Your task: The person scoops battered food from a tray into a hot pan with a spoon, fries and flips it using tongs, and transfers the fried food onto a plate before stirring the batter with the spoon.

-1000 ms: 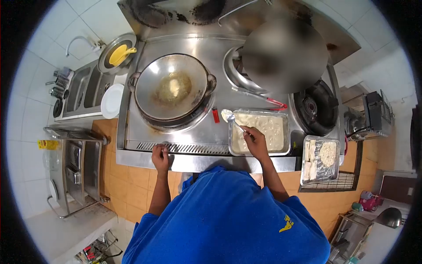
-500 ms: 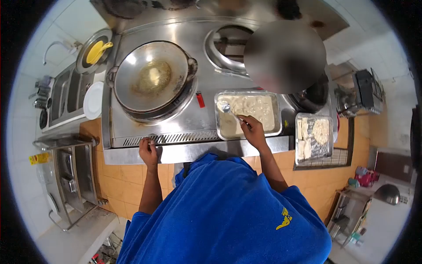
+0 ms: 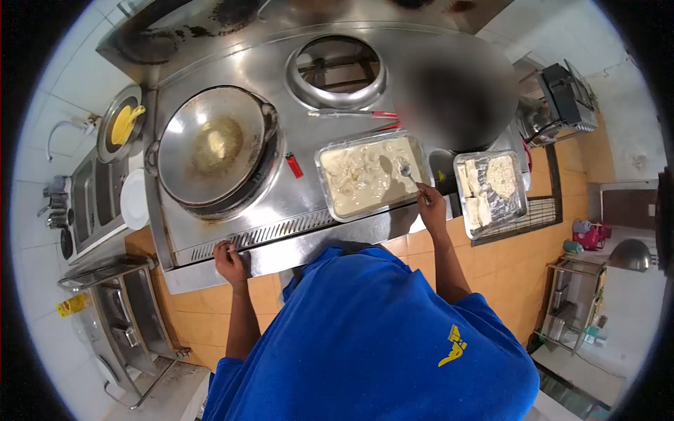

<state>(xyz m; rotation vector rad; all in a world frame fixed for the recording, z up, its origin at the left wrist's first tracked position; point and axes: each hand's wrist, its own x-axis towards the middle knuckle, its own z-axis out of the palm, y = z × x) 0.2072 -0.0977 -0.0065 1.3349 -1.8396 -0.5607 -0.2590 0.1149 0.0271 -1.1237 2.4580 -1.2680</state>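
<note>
My right hand (image 3: 430, 203) is closed on the handle of a metal spoon (image 3: 405, 170), whose bowl is over the right part of a metal tray of pale batter (image 3: 358, 179). Lumps show in the batter. My left hand (image 3: 230, 261) rests at the front edge of the steel counter, beside the slotted grate (image 3: 281, 230), with its fingers curled. A large wok (image 3: 210, 144) with a little oil in it sits on the left burner. Between wok and tray lies a red lighter (image 3: 293, 165).
Right of the batter, a second tray (image 3: 517, 208) holds pale flat pieces. Red-handled tongs (image 3: 351, 113) lie behind the batter tray, near an open burner ring (image 3: 337, 98). A white plate (image 3: 135, 200) and a sink (image 3: 84, 203) are at the left. A blurred patch hides the back right.
The spoon in my right hand has moved from the batter tray's left side to its right side. The view has shifted and turned; my left hand remains at the counter edge.
</note>
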